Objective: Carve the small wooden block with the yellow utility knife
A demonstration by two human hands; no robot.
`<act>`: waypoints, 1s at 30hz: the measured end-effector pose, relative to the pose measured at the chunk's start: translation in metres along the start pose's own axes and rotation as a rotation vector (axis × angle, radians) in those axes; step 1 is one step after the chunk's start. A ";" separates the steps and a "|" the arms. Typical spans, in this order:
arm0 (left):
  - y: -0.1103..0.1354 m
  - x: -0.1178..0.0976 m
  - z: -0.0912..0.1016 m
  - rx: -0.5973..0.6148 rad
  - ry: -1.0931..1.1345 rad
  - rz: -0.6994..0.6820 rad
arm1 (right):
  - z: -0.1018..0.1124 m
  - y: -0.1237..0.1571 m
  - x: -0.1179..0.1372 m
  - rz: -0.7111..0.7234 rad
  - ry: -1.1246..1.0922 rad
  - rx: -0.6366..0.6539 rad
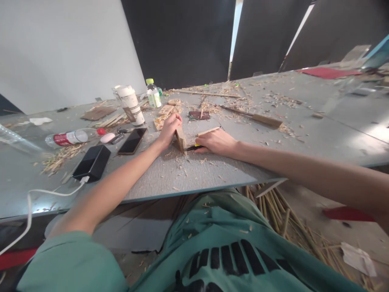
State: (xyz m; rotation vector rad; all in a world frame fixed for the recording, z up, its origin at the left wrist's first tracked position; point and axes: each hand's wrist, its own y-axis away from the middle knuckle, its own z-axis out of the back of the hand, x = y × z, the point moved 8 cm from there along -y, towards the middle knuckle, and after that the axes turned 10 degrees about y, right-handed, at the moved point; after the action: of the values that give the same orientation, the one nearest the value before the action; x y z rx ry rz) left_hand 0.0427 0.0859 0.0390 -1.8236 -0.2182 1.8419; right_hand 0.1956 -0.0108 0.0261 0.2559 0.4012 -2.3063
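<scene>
My left hand [170,132] grips a small wooden block [180,140], standing on edge on the grey table, with its fingers closed at the top. Lying low over the table, my right hand [218,142] is closed around a slim black-and-yellow tool [193,147]; whether it is a knife or a pen I cannot tell. The tool's dark tip points left and reaches the block's lower edge. A pale wooden strip [209,131] shows just beyond my right knuckles; I cannot tell whether the hand touches it.
Wood shavings litter the table [170,174]. To the left are a phone [132,141], a black box [92,163] with a white cable, a lying bottle [74,137] and a paper cup [131,106]. A wooden-handled tool [266,120] lies right; bamboo sticks [279,207] lie below.
</scene>
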 end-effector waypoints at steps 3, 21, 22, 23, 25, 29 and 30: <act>0.001 -0.002 -0.004 0.038 0.018 0.012 | 0.003 0.001 0.000 0.002 -0.005 -0.045; -0.001 -0.001 -0.012 0.091 0.049 0.016 | 0.007 0.005 -0.004 -0.001 -0.027 -0.188; -0.001 -0.001 -0.012 0.089 0.051 0.017 | 0.006 0.004 -0.004 -0.002 -0.026 -0.172; -0.001 0.000 -0.012 0.087 0.053 0.017 | 0.004 0.004 -0.003 0.004 -0.025 -0.146; -0.001 0.001 -0.012 0.080 0.053 0.019 | 0.000 0.002 -0.001 0.021 -0.017 -0.095; -0.001 0.001 -0.011 0.072 0.034 0.022 | 0.000 0.000 0.001 0.048 -0.014 -0.082; -0.002 0.001 -0.012 0.075 0.029 0.021 | 0.001 0.000 0.002 0.054 -0.016 -0.096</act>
State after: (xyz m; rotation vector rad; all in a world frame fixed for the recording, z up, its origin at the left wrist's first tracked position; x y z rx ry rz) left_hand 0.0546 0.0846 0.0382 -1.8069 -0.1184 1.8122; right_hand 0.1944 -0.0125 0.0267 0.1984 0.4891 -2.2278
